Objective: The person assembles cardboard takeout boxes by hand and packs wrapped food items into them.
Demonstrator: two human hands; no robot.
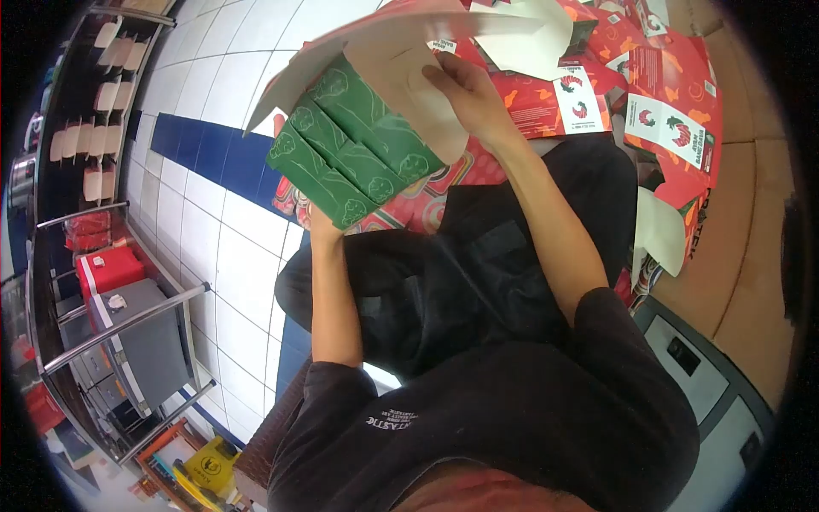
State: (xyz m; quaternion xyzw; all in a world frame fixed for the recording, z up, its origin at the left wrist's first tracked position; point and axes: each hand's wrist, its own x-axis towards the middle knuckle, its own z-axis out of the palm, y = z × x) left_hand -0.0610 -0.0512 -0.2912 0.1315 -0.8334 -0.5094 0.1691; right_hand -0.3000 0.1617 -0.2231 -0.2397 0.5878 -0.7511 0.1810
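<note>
An open carton, red outside and cream inside, is held up in front of the lap, with green boxes [354, 141] printed with white line drawings packed in it. My right hand [465, 90] grips a cream flap [401, 72] at the carton's right side, fingers bent round its edge. My left hand [320, 218] is under and behind the green boxes on the left; a fingertip shows at the carton's left edge, and the other fingers are hidden.
Red printed cartons [665, 128] lie piled at the upper right beside brown cardboard [734, 247]. On the left stands a metal rack [128, 328] with grey and red cases. A yellow sign [209, 468] is at the lower left. A patterned red cloth [414, 209] lies beyond the knees.
</note>
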